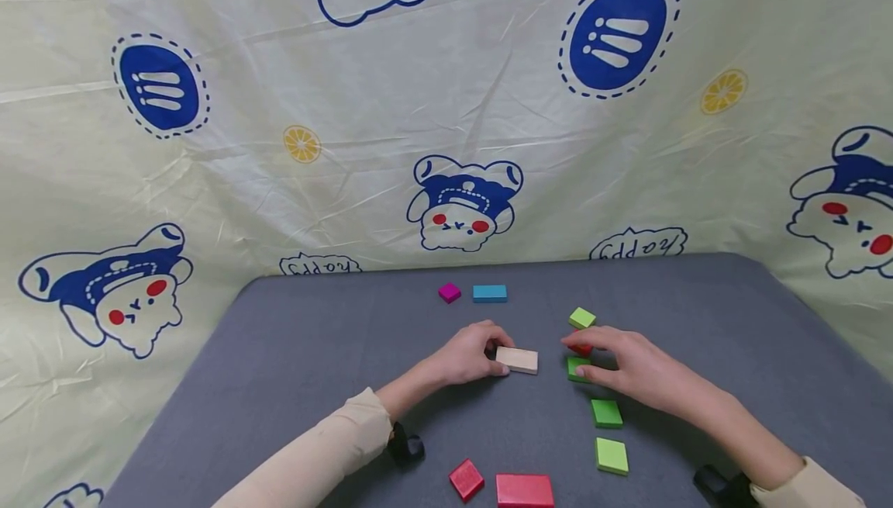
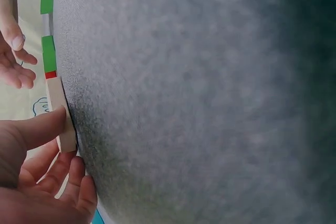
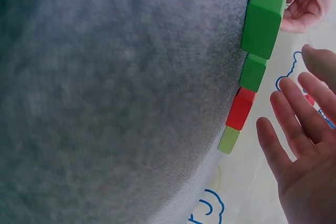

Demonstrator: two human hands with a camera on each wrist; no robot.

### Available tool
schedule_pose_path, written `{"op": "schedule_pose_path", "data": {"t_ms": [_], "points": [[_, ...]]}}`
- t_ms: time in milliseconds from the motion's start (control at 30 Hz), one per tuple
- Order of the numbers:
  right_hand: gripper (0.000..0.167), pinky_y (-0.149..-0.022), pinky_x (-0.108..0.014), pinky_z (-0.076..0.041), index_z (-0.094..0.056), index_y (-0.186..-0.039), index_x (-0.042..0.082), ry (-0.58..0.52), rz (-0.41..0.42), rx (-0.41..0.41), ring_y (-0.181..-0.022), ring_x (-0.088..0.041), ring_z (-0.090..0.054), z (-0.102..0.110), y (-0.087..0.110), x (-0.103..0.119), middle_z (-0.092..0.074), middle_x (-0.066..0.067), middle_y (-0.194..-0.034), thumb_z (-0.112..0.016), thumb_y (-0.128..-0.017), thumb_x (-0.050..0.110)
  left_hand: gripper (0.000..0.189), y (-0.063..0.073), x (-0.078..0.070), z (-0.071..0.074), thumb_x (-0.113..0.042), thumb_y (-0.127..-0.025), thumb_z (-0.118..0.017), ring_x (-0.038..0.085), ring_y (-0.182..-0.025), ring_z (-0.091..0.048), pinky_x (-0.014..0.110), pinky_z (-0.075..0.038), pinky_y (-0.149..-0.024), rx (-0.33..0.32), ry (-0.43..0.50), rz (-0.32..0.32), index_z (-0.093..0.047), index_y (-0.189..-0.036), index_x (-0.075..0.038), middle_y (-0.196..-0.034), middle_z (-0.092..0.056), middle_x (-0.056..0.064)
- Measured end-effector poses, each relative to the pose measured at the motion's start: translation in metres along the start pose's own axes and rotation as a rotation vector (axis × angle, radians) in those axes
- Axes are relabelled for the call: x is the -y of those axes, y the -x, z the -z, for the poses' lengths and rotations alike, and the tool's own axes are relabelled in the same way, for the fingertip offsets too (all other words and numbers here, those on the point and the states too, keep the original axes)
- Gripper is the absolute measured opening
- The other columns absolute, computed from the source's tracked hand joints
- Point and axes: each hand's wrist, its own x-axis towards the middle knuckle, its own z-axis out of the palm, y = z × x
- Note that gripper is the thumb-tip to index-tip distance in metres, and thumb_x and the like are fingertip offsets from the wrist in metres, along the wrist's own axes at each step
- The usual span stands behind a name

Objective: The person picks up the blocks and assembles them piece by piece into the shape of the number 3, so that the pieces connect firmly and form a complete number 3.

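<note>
In the head view my left hand (image 1: 469, 354) pinches a plain wooden block (image 1: 519, 361) at its left end, at the middle of the table. The left wrist view shows the thumb on one face of the wooden block (image 2: 59, 95) and fingers at its end. My right hand (image 1: 638, 368) hovers with spread, relaxed fingers beside a red block (image 1: 581, 350) and a green block (image 1: 576, 369), partly hiding both. In the right wrist view the red block (image 3: 241, 109) and green blocks stand apart from the right hand (image 3: 310, 145), which holds nothing.
A light green block (image 1: 582, 317) lies beyond the right hand; another green block (image 1: 607, 413) and a yellow-green one (image 1: 611, 456) lie nearer. Magenta (image 1: 449, 292) and blue (image 1: 490, 293) blocks sit at the back. Two red blocks, one square (image 1: 467, 480), one rectangular (image 1: 525, 490), lie in front.
</note>
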Motion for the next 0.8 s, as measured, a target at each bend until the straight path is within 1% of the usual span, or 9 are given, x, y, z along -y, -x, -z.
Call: {"op": "schedule_pose_path", "data": {"t_ms": [233, 433, 500, 667, 800], "points": [[0.042, -0.094, -0.050, -0.046, -0.063, -0.129, 0.015, -0.002, -0.002, 0.001, -0.117, -0.023, -0.058, 0.000, 0.000, 0.000, -0.063, 0.005, -0.125, -0.073, -0.090, 0.028, 0.022, 0.008, 0.003, 0.002, -0.009, -0.085, -0.077, 0.015, -0.090, -0.055, 0.024, -0.043, -0.079, -0.030, 0.023, 0.036, -0.071, -0.106, -0.010, -0.096, -0.058, -0.004], [0.043, -0.093, -0.050, -0.046, -0.063, -0.129, 0.015, 0.003, -0.007, 0.002, -0.117, -0.024, -0.058, 0.001, 0.000, 0.000, -0.063, 0.004, -0.125, -0.073, -0.090, 0.029, 0.023, 0.019, 0.007, 0.007, -0.012, -0.086, -0.076, 0.015, -0.091, -0.055, 0.024, -0.046, -0.075, -0.052, 0.055, 0.068, -0.072, -0.108, -0.013, -0.098, -0.059, -0.006], [0.043, -0.094, -0.050, -0.046, -0.063, -0.129, 0.015, 0.001, -0.006, 0.000, -0.118, -0.024, -0.057, 0.001, 0.000, -0.001, -0.063, 0.004, -0.125, -0.073, -0.090, 0.029, 0.022, 0.022, 0.009, 0.009, -0.011, -0.086, -0.076, 0.015, -0.090, -0.056, 0.024, -0.046, -0.074, -0.055, 0.058, 0.069, -0.072, -0.107, -0.013, -0.098, -0.059, -0.006], [0.042, -0.095, -0.052, -0.045, -0.064, -0.128, 0.015, -0.003, -0.007, 0.002, -0.120, -0.027, -0.056, 0.001, 0.001, -0.001, -0.062, 0.003, -0.127, -0.074, -0.089, 0.029, 0.021, 0.031, 0.012, 0.013, -0.009, -0.085, -0.077, 0.015, -0.088, -0.057, 0.025, -0.046, -0.075, -0.062, 0.059, 0.046, -0.071, -0.105, -0.010, -0.095, -0.059, -0.004], [0.041, -0.095, -0.053, -0.044, -0.064, -0.127, 0.014, -0.011, -0.008, 0.006, -0.121, -0.029, -0.055, 0.001, 0.001, -0.002, -0.063, 0.002, -0.127, -0.074, -0.089, 0.028, 0.021, 0.038, 0.015, 0.017, -0.009, -0.086, -0.076, 0.016, -0.088, -0.058, 0.025, -0.047, -0.075, -0.067, 0.051, 0.045, -0.071, -0.107, -0.010, -0.095, -0.059, -0.005]]}}
